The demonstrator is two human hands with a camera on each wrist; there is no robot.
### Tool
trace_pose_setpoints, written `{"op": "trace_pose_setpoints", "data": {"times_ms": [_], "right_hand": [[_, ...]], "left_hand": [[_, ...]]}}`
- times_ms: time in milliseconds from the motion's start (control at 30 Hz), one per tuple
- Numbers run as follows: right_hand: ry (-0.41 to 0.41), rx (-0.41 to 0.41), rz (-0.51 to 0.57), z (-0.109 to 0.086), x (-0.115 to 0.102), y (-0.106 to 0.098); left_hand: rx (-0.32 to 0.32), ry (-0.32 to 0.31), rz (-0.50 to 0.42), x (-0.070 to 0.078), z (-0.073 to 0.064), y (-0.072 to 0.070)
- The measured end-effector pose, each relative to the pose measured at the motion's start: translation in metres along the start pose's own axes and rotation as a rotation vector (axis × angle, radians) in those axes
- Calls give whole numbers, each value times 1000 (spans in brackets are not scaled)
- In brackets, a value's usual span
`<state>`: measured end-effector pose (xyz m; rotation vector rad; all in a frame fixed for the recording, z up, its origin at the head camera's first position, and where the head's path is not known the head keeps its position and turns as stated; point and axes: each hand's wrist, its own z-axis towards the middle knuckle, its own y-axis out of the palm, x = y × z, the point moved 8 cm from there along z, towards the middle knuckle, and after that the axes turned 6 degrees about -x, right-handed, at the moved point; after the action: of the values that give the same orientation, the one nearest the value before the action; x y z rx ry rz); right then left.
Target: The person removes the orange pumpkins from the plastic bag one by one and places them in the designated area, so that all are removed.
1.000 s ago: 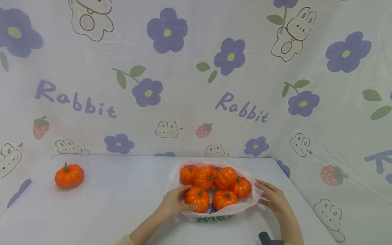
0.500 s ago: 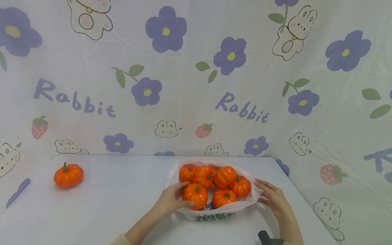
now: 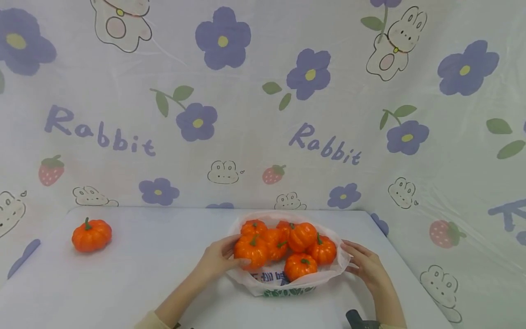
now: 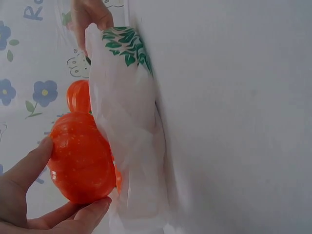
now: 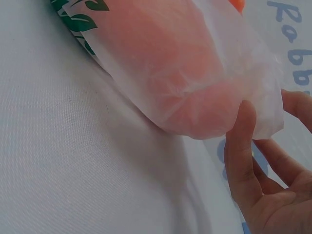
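Note:
In the head view, my left hand (image 3: 215, 258) holds an orange toy pumpkin (image 3: 250, 252) with a green stem, over the left part of a white plastic bag (image 3: 326, 275). The left wrist view shows the thumb on one side of this pumpkin (image 4: 80, 158) and fingertips under the other, above the bag's edge. Several similar pumpkins, one of them a front pumpkin (image 3: 301, 267), lie inside the wide mouth of the bag. At the bag's right side, my right hand (image 3: 367, 265) pinches the thin plastic rim between thumb and fingers, plainer in the right wrist view.
Another orange pumpkin (image 3: 92, 235) sits alone at the far left of the white table (image 3: 156, 256). Behind the table hangs a curtain (image 3: 246, 100) printed with rabbits and flowers. Green leaves and dark lettering mark the bag.
My left hand has moved left and slightly up with the pumpkin, from the bag's front to its left side, uncovering the lettering inside. The right hand stays at the rim.

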<state>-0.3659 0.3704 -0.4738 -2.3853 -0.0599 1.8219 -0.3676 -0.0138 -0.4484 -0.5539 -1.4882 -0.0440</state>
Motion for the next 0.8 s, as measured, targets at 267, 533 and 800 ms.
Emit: {"op": "trace_pose_setpoints", "data": {"times_ms": [267, 533, 800], "right_hand": [[12, 4, -3, 0, 3, -1], [10, 11, -2, 1, 3, -2], [13, 9, -30, 3, 2, -1]], "left_hand": [[69, -13, -7, -4, -3, -25], [113, -15, 54, -3, -11, -57], [160, -35, 91, -8, -21, -88]]}}
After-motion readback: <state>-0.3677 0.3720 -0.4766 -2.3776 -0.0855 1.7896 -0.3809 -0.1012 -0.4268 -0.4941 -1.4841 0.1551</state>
